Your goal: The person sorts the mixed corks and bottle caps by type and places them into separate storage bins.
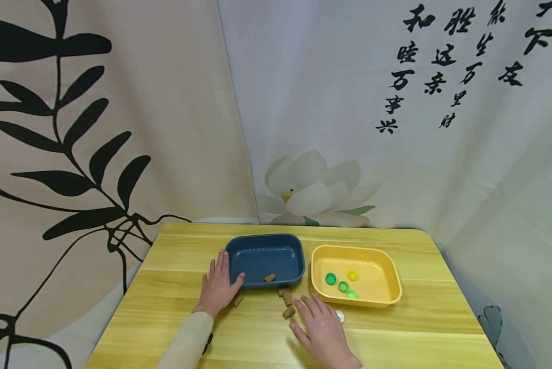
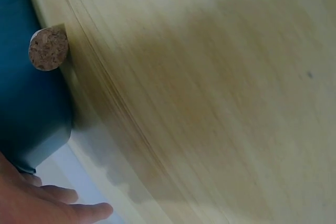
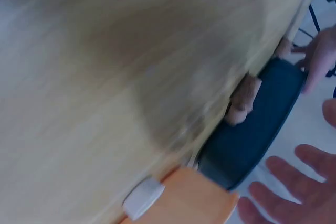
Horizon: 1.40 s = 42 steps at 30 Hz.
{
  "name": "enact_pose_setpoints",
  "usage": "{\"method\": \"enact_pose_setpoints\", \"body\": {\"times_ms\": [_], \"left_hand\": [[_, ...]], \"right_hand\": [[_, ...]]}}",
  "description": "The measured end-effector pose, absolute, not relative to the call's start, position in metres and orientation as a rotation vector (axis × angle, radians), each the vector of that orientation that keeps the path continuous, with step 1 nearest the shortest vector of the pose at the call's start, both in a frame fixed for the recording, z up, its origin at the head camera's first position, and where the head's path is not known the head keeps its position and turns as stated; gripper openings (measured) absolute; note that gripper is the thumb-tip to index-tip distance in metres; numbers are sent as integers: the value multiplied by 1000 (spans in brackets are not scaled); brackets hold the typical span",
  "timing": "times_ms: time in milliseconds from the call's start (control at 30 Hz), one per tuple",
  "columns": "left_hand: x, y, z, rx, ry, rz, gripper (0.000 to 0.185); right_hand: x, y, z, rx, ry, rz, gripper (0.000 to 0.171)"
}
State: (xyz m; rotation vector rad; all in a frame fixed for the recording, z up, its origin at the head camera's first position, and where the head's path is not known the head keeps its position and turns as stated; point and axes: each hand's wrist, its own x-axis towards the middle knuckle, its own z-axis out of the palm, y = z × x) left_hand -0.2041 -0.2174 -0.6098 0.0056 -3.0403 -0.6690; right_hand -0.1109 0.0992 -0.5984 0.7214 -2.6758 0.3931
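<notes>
My left hand (image 1: 218, 288) rests at the left side of a dark blue tray (image 1: 250, 285), with its fingers straight along the rim. Inside that tray lies one cork (image 1: 269, 278). Another cork (image 1: 238, 300) is on the table beside my left thumb; the left wrist view shows a cork's round end (image 2: 49, 49) against the tray's wall. My right hand (image 1: 322, 330) hovers low over the table with spread fingers and holds nothing. Several corks, among them a tilted one (image 1: 289, 312), lie just left of its fingertips. A white bottle cap (image 1: 340, 316) is partly hidden behind it.
To the right of the blue tray stands a yellow tray (image 1: 377, 302) holding green caps (image 1: 331, 279) and a yellow cap (image 1: 352, 275). Both stand on a wooden table (image 1: 418, 333). Printed curtains (image 1: 188, 113) hang behind its back edge.
</notes>
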Motion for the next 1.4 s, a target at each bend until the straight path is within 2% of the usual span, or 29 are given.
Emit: {"method": "enact_pose_setpoints", "body": {"times_ms": [200, 333, 933, 1233, 1400], "left_hand": [[-205, -217, -610, 7, -3026, -683, 95], [-206, -216, -610, 7, -3022, -680, 95], [-207, -216, -614, 19, -3033, -663, 95], [-206, -217, -612, 25, -3041, -670, 95], [-205, -217, -612, 24, -3042, -672, 95]], "right_hand": [[-111, 85, -604, 730, -2782, 383, 59], [-113, 79, -607, 745, -2830, 322, 59], [-126, 67, -614, 753, -2710, 127, 36], [-131, 68, -623, 756, -2566, 186, 16], [-130, 72, -623, 768, -2485, 291, 15]]}}
